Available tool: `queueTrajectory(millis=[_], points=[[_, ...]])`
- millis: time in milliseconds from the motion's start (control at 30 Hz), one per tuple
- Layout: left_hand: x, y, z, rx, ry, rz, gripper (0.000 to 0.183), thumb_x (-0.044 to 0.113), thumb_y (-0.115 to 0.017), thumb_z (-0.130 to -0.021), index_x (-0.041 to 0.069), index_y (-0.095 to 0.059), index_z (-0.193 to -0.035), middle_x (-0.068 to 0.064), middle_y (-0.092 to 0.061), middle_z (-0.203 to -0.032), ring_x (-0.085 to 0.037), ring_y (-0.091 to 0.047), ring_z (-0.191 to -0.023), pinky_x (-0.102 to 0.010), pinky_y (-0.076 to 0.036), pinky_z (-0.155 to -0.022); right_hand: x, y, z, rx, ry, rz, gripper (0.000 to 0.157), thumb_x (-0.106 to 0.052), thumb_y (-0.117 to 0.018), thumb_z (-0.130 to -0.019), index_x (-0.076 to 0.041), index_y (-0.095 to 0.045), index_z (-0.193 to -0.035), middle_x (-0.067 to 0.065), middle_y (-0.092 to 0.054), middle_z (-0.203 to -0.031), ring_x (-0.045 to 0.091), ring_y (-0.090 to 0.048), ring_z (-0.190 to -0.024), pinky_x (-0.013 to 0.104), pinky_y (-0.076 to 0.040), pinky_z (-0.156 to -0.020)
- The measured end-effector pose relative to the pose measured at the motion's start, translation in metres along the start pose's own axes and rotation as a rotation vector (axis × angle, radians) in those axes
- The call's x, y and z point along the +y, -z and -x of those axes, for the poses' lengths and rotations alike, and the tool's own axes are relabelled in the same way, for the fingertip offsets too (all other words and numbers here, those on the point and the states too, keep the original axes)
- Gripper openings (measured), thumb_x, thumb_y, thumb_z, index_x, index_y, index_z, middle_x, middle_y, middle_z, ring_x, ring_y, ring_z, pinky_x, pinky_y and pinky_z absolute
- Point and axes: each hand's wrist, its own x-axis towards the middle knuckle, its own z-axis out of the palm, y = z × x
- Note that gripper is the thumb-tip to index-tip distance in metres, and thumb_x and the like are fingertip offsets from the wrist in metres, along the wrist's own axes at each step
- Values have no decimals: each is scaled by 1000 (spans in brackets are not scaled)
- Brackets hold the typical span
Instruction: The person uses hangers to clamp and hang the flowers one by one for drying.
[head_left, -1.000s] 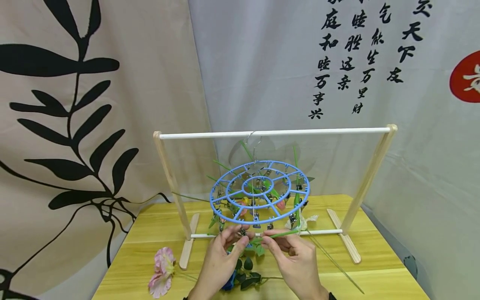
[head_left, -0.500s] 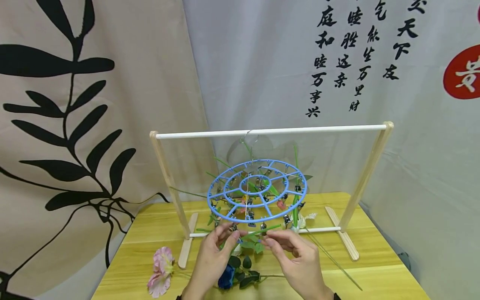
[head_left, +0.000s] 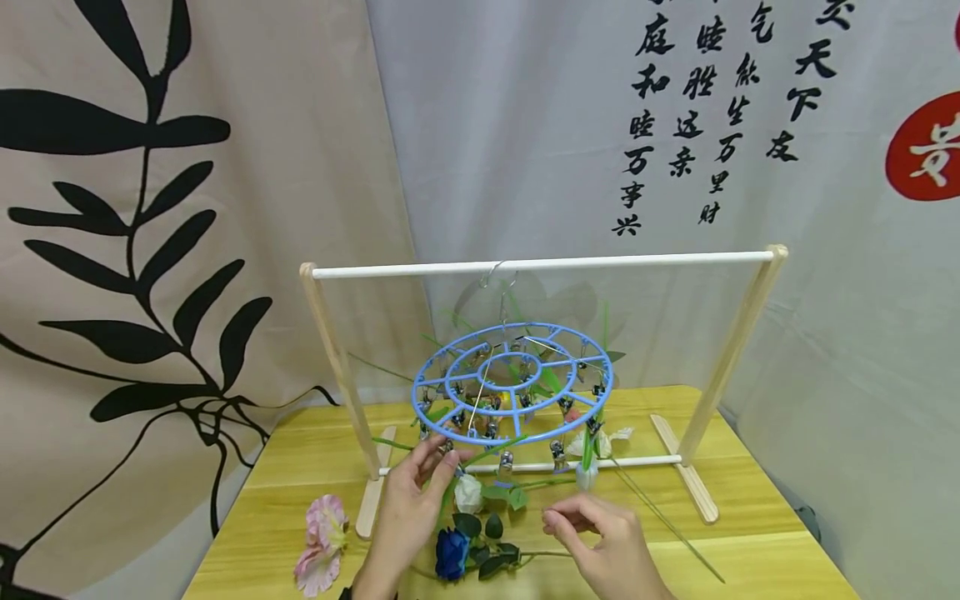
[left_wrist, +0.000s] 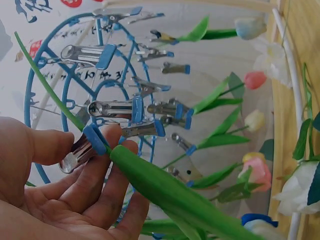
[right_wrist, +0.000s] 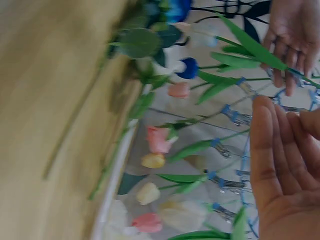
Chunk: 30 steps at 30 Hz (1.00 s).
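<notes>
In the head view, my left hand (head_left: 408,500) is at the front left rim of a blue round clip hanger (head_left: 415,389). Seen from the left wrist, its thumb and fingers pinch a metal clip (left_wrist: 82,150) with blue tips. The clip's tips lie across the green stem (left_wrist: 57,100) of an artificial tulip, whose broad leaf (left_wrist: 155,180) slants down past the fingers. My right hand (head_left: 603,537) is apart from the hanger, above the table, its fingers loosely bent with nothing in them. Several tulips, such as a pink one (left_wrist: 255,80), hang head down from other clips.
A wooden stand with a white top bar (head_left: 637,261) carries the hanger over the table (head_left: 262,500). A blue rose (head_left: 452,554), a white flower (head_left: 468,493) and a pink flower (head_left: 326,542) lie in front. A thin stem (head_left: 675,529) lies at the right.
My right hand has let go and drawn back toward me, down from the hanger. The left hand has shifted left with the clip and stem, and the hanger has turned slightly.
</notes>
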Motion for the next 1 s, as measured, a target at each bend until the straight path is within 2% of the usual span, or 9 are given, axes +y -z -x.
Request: queueTrajectory(millis=[167,333,500,600,667,833,900,1000], points=[[-4,5,-4,14,-8,17,45,31,-69,-120,10,-68,-160,2,-89,-130,-20,-81,-134,-22,-58,-115,18,-2,20,-147,-54,55,26,7,-85,-101,-18,-85,-110,-5,-86,-95,-2,-79,-80,12,-63,-70],[-7,9,-7,17,-21,23,41,32,-67,-121,12,-70,-157,1,-89,-131,-24,-78,-140,-20,-58,-113,36,-2,32,-298,-109,158,12,0,-87,-102,-9,-85,-110,0,-85,-97,-7,-73,-84,12,-62,-69],[-10,12,-11,42,-13,-1,38,31,-68,-121,12,-72,-153,1,-89,-131,-25,-77,-141,-20,-59,-110,47,-3,37,-440,-216,255,16,-3,-90,-99,0,-84,-114,9,-82,-104,6,-78,-84,19,-66,-70],[-11,13,-11,59,-14,-17,39,29,-68,-120,10,-72,-155,0,-89,-132,-25,-79,-139,-21,-60,-111,50,-5,40,-507,-295,297,22,-5,-92,-98,1,-84,-118,11,-81,-108,14,-78,-87,22,-66,-73],[-12,14,-11,74,-23,-27,41,27,-70,-120,7,-71,-155,-3,-88,-133,-27,-80,-139,-28,-62,-114,53,-7,41,-532,-315,328,25,-7,-94,-97,1,-85,-118,9,-80,-109,16,-77,-88,22,-66,-73],[-12,15,-8,103,-22,-57,45,25,-71,-119,1,-68,-158,-15,-83,-145,-39,-78,-141,-57,-60,-123,60,-11,43,-565,-323,378,20,-8,-96,-95,-4,-86,-113,3,-78,-104,13,-73,-88,25,-64,-73],[-12,16,-7,110,-6,-75,45,26,-71,-119,3,-68,-159,-17,-81,-149,-42,-76,-143,-62,-58,-124,63,-12,42,-572,-339,382,16,-9,-95,-96,-8,-86,-109,1,-79,-104,13,-73,-89,27,-64,-74],[-14,19,-5,113,5,-84,45,24,-71,-119,4,-67,-159,-16,-79,-150,-43,-74,-146,-63,-57,-126,66,-14,42,-580,-370,370,12,-9,-94,-97,-13,-86,-103,-1,-79,-102,13,-74,-89,28,-64,-73]])
